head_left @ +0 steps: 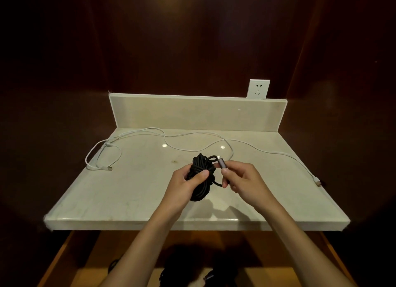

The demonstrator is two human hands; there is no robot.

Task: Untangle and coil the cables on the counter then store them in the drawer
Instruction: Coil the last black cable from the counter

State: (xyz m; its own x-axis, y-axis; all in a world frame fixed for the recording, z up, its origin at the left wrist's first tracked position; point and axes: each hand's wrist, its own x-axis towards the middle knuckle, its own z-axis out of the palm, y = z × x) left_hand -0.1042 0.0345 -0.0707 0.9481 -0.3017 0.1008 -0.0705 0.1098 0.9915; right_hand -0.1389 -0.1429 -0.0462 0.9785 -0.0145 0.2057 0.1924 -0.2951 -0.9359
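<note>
Left hand (188, 185) grips black coil (201, 175); right hand (242, 179) pinches plug (220, 163); drawer contents dim.

Count taken from the head view.

Hands: two, a left hand (184, 184) and a right hand (242, 179), both over the near middle of the counter.

Counters: one, a pale stone counter (128, 190) with one raised back strip along its far edge.

Cables on or over the counter: two. One black cable (200, 166), bundled, at the near middle. One white cable (188, 134), loose, running from the left side to the right side.

Wall sockets: one wall socket (258, 89), far right.

Open drawers: one drawer (70, 254) below the near edge, with dark cables inside; their number cannot be told.
</note>
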